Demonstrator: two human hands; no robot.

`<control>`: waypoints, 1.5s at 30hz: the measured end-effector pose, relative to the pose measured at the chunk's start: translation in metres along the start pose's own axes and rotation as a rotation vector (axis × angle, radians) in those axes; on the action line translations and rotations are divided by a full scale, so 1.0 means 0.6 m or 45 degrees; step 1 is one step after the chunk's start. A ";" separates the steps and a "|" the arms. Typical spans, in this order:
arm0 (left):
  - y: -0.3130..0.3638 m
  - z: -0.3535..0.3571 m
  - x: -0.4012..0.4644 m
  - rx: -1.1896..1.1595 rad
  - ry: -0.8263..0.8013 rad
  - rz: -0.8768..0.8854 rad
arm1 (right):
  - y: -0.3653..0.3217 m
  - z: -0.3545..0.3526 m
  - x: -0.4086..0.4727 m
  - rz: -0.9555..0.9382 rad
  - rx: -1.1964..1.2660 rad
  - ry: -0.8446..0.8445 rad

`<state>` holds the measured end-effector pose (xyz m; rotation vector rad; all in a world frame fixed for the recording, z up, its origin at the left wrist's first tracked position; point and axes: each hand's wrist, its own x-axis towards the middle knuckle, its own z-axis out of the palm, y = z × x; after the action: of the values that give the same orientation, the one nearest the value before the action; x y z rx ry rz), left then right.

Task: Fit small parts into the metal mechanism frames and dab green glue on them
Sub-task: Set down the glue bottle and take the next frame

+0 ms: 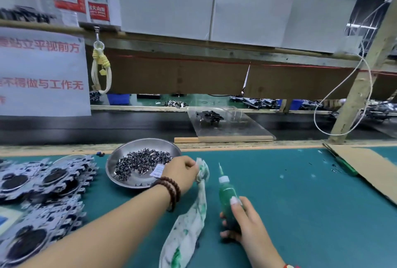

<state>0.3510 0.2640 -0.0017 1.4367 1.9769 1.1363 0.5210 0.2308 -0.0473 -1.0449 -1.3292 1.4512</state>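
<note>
On the green-matted desk [290, 203], the right hand [247, 222] grips a small translucent plastic bottle of green glue [226, 192], held upright with its thin nozzle pointing up. The left hand [182, 171], a dark beaded bracelet [171, 190] on its wrist, pinches the top of a crumpled white cloth stained green [191, 220] that trails toward the near edge. Just left of that hand sits a round shiny steel dish [116, 160] heaped with small dark metal parts [139, 160]. Flat, notched metal mechanism frames [47, 181] lie stacked at far left.
</note>
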 end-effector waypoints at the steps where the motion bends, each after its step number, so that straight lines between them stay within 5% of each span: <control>1: 0.004 -0.004 -0.001 -0.154 -0.017 -0.067 | 0.001 0.000 -0.003 -0.012 -0.012 -0.024; 9: 0.026 -0.025 -0.014 -0.785 -0.307 -0.195 | 0.002 0.002 0.003 -0.086 -0.177 -0.076; 16: 0.024 -0.032 -0.015 -0.803 -0.480 -0.134 | 0.001 -0.003 0.008 -0.095 -0.244 -0.099; 22: 0.015 -0.025 -0.002 -0.516 -0.334 -0.032 | 0.002 -0.003 0.007 -0.087 -0.227 -0.121; 25: 0.026 -0.024 0.008 -0.617 -0.317 -0.076 | 0.002 -0.007 0.007 -0.057 -0.140 -0.107; 28: 0.039 -0.044 0.035 -0.698 -0.143 -0.113 | 0.003 -0.013 0.006 -0.034 -0.054 -0.094; 36: 0.076 -0.054 0.105 -0.221 0.270 0.111 | -0.002 -0.018 0.020 -0.149 -0.103 -0.166; 45: 0.011 -0.011 0.083 -0.097 0.105 0.050 | -0.009 -0.005 0.085 -0.189 -0.175 -0.138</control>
<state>0.3317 0.3082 0.0127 1.4161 1.9463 1.2933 0.5112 0.2809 -0.0434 -0.9440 -1.5690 1.3365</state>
